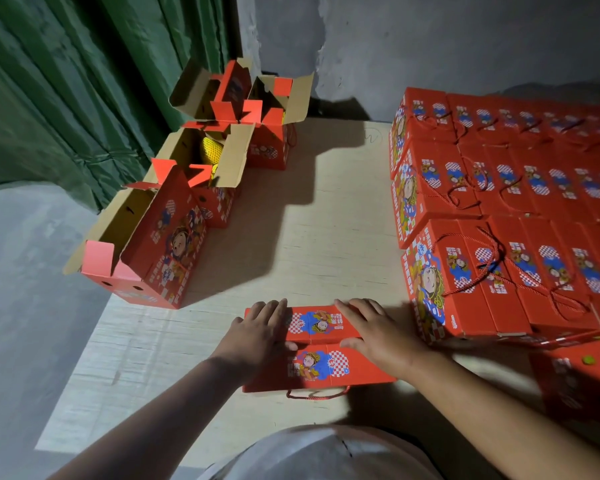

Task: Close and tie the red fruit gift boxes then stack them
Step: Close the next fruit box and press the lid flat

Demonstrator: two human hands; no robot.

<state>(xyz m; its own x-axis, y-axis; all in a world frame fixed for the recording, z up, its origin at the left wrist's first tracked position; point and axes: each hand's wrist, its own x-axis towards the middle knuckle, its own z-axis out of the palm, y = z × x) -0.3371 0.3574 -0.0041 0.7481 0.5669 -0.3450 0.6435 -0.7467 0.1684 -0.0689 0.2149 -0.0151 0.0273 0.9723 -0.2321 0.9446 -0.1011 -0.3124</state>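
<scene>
While my left hand (257, 329) and right hand (378, 332) lay spread and flat on the closed box (321, 351) at six o'clock, its long axis ran nine-to-three, with its cord (317, 394) untied nearest me and the stack (506, 216) at two o'clock, closer to my right.

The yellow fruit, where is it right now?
In the head view, the yellow fruit sits inside an open box at upper left, second in the row beside the green curtain.

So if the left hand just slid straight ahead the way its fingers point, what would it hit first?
Mostly bare table. The left hand lies flat on the closed box, fingers pointing up-right; the way looks free, though depth is unclear.
</scene>
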